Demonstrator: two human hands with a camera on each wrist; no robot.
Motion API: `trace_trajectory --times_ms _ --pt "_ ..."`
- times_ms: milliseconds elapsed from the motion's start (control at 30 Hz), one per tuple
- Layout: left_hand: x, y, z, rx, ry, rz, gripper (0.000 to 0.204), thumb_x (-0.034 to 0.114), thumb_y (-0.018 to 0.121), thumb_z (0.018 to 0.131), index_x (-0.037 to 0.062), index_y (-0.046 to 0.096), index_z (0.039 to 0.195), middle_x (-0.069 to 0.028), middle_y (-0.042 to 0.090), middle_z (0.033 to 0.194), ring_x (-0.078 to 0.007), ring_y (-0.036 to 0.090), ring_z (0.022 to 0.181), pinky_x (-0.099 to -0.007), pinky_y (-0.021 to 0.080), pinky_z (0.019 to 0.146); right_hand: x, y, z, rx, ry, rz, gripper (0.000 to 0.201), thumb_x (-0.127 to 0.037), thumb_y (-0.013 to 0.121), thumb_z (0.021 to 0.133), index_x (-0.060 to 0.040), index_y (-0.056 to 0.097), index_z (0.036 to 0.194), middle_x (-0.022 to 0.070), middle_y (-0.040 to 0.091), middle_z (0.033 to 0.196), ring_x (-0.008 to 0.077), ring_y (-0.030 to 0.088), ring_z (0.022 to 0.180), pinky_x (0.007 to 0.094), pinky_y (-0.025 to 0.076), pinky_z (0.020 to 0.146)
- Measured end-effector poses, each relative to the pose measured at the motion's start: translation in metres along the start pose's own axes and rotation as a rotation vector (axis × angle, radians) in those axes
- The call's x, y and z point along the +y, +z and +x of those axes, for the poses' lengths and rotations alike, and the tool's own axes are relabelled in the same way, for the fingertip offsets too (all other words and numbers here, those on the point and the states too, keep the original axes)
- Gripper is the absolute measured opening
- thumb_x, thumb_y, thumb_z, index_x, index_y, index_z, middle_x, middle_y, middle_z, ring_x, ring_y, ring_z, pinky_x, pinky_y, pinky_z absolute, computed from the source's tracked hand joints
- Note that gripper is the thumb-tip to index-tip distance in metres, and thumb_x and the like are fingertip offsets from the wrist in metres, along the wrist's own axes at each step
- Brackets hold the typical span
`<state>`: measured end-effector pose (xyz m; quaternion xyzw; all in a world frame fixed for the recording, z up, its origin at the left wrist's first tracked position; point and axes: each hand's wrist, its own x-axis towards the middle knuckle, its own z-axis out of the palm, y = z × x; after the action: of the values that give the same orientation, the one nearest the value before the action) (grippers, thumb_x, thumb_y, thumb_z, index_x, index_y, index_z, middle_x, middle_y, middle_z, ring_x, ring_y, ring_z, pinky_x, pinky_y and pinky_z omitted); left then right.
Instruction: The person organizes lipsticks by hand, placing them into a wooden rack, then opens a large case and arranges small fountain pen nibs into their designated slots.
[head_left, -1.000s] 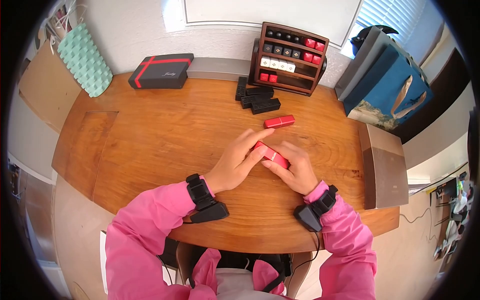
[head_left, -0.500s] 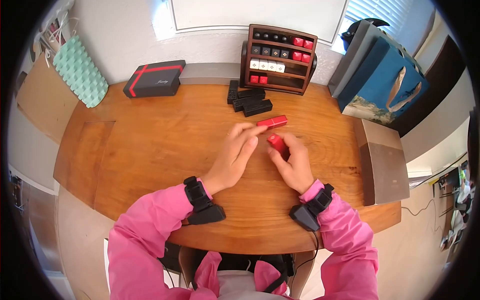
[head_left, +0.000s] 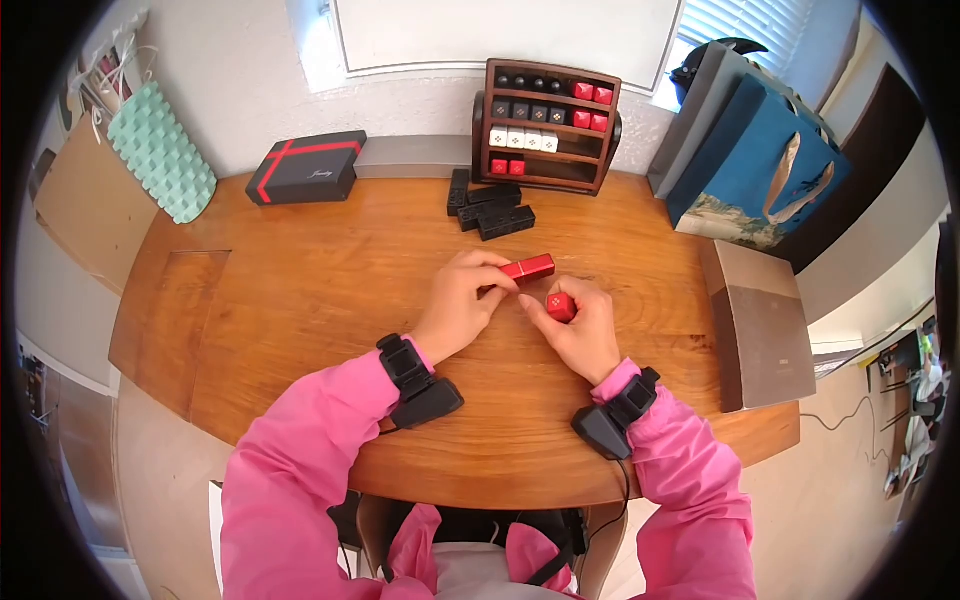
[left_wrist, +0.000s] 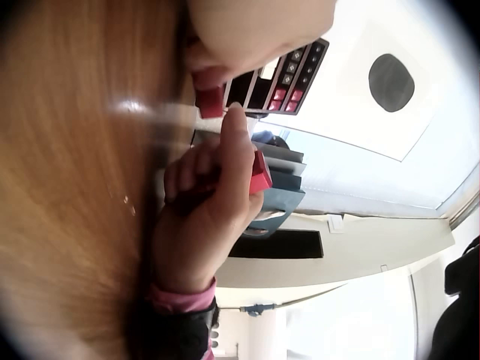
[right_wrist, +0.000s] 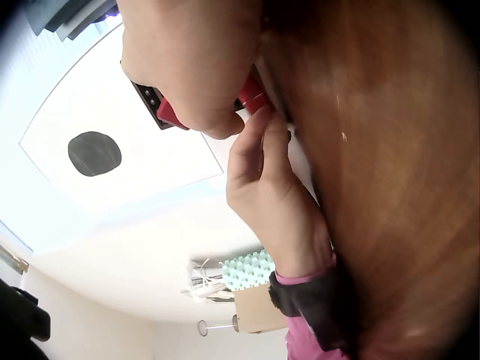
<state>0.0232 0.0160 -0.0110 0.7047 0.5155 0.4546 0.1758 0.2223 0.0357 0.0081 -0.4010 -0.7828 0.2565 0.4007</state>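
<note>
Two red boxes mid-table [head_left: 300, 290]: left hand [head_left: 462, 302] pinches the lying red box [head_left: 527, 268], right hand [head_left: 580, 330] curls round the upright red box [head_left: 560, 306], fingers hiding its lower part.

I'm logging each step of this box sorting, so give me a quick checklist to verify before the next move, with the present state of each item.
1. Left hand grips the lying red box: ok.
2. Right hand holds the upright red box: ok.
3. The two red boxes are apart: ok.
4. Wooden rack has free slots: ok, bottom shelf partly bare.
5. Black boxes lie clear of both hands: ok.
6. Upright box's lower end rests on the table: cannot tell.
</note>
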Motion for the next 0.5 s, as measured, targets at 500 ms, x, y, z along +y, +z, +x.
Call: trace_trajectory --times_ms 500 --pt "0.027 -0.003 -0.026 -0.043 -0.177 -0.657 0.037 -0.013 0.067 0.088 0.0046 0.046 0.113 -0.0095 0.056 0.124 -0.019 0.057 0.121 -0.0355 0.049 0.103 -0.005 0.002 0.006 0.025 -0.314 0.261 0.032 -0.006 0.084 0.079 -0.0034 0.072 0.108 0.0038 0.065 0.086 0.0151 0.059 0.076 0.0291 0.047 0.068"
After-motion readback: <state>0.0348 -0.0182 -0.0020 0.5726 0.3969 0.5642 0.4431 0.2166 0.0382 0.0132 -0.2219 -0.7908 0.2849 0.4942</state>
